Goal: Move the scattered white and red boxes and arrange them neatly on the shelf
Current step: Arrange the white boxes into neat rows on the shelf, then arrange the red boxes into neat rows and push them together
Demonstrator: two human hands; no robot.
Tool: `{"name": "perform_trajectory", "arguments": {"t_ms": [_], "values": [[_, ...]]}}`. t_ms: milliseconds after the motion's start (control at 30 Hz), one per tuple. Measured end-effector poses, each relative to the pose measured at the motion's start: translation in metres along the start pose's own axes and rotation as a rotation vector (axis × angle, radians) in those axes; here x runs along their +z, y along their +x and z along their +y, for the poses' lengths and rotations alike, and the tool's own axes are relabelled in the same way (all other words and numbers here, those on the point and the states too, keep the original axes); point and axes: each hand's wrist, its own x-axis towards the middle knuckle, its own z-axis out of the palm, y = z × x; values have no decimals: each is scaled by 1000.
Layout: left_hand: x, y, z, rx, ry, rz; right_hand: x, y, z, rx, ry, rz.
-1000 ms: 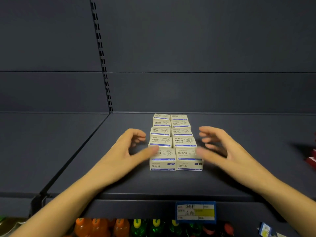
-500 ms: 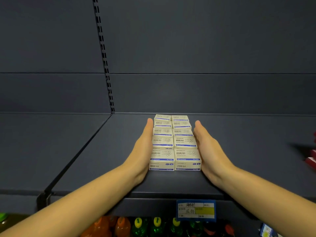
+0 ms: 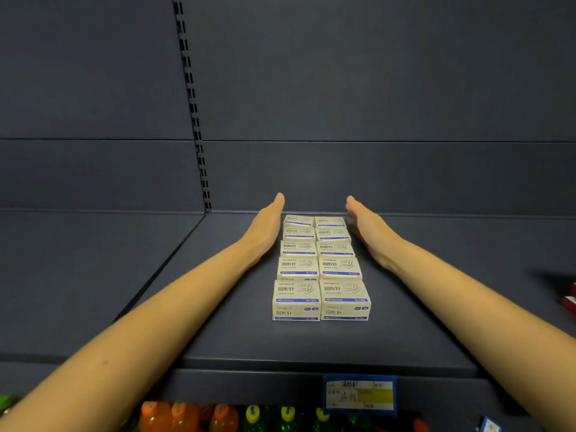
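1 wide-angle camera, worn on the person's head, gives the only view. It faces forward and slightly down, square to the dark back panel [image 3: 374,88], and looks from just above onto the shelf [image 3: 311,347]. It sits near. Both forearms enter from the lower corners, and the left hand [image 3: 265,229] and right hand [image 3: 371,232] reach mid-frame. The slotted upright [image 3: 193,113] leans and bows, showing the lens's distortion. The bottom edge takes in a price tag [image 3: 360,395] and bottles [image 3: 218,416] on the level below.
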Motion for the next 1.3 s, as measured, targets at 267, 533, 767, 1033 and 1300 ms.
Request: {"name": "perform_trajectory", "arguments": {"t_ms": [267,533,767,1033,1300], "values": [[5,8,-10,93,160,-104,5,6,5,-24,-192,-12],[4,5,-11,110,183,-105,7,9,9,-11,-193,-48],[-4,0,-2,237,238,45,-4,-7,0,-133,-356,82],[-1,-35,37,602,383,62,-55,-75,-16,-371,-935,53],[48,-79,90,752,548,-104,-128,-131,-48,-419,-1062,-10]]}}
